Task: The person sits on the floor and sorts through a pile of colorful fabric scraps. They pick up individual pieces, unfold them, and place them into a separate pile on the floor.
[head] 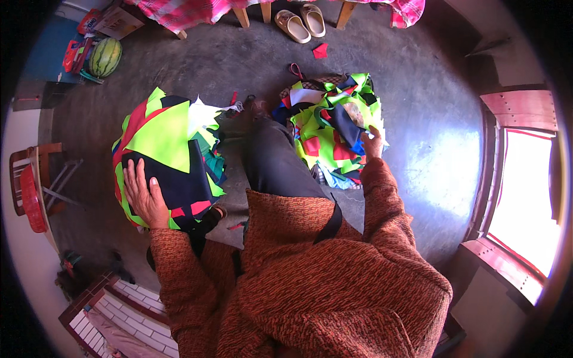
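My left hand [145, 194] lies flat against a dark navy fabric piece [179, 179] on the near side of a stacked heap of cloth pieces, with its thumb spread. A large neon-yellow piece [163, 138] and a red strip [134, 129] top that heap. White and green pointed edges stick out at its right side. Across my leg, my right hand [373, 142] touches the right edge of a second, looser heap of cloth scraps [331, 152]. A dark folded piece [347, 123] and a blue scrap lie beside its fingers. Whether the fingertips pinch any cloth is unclear.
My trousered leg [277, 156] stretches between the two heaps. A red scrap [320, 51] and beige clogs [300, 24] lie on the floor beyond. A watermelon [105, 57] sits at upper left. A folding chair [56, 179] stands left, and a bright doorway [523, 197] opens at right.
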A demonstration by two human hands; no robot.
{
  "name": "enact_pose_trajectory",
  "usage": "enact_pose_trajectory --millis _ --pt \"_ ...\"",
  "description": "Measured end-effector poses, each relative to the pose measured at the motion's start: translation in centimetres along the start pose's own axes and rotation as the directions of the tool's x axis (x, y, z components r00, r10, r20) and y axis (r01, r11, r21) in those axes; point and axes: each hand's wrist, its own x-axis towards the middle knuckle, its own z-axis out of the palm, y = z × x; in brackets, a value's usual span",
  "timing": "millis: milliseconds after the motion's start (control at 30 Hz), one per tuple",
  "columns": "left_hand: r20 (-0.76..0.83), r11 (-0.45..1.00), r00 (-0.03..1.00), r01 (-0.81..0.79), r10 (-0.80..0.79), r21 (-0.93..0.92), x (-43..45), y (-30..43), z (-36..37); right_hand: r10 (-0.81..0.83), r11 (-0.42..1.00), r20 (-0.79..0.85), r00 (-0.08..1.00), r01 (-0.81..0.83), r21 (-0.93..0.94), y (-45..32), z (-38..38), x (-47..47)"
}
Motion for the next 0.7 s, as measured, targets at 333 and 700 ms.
enact_pose_trajectory --millis 333,700 --pt "0.024 1.0 1.0 -0.006 0.006 -0.004 0.3 0.2 -0.3 -0.113 0.96 -0.037 0.993 0.099 -0.261 3.4 0.4 4.5" --pt "0.004 1.0 1.0 0.007 -0.007 -0.009 0.0 0.3 -0.5 -0.033 0.925 0.165 0.986 0.092 -0.37 -4.1 -0.5 -2.8"
